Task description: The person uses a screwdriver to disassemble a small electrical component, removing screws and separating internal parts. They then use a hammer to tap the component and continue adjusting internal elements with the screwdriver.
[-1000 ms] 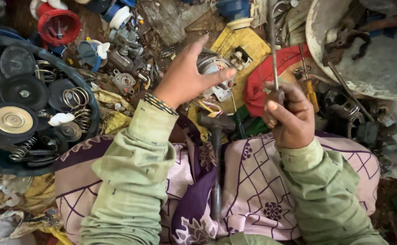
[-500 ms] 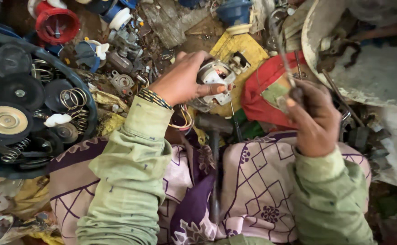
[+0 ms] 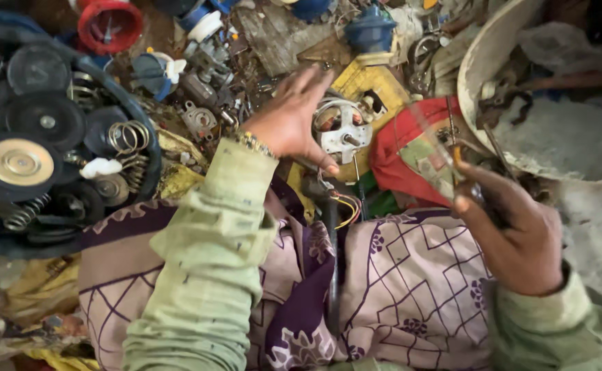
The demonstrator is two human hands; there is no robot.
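The left hand (image 3: pixel 290 120) rests with fingers spread on the small motor (image 3: pixel 342 130) above the lap, the right hand (image 3: pixel 514 233) grips a screwdriver (image 3: pixel 452 141), which may slip because the motor lies loose.

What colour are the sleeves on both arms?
Light green sleeves, clearest in the head view.

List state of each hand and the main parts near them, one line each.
left hand: fingers spread, resting on the small motor
small motor: casing off, windings exposed, wires trailing
right hand: closed around a thin tool
thin tool: tilted, blurred
springs: loose in the tub
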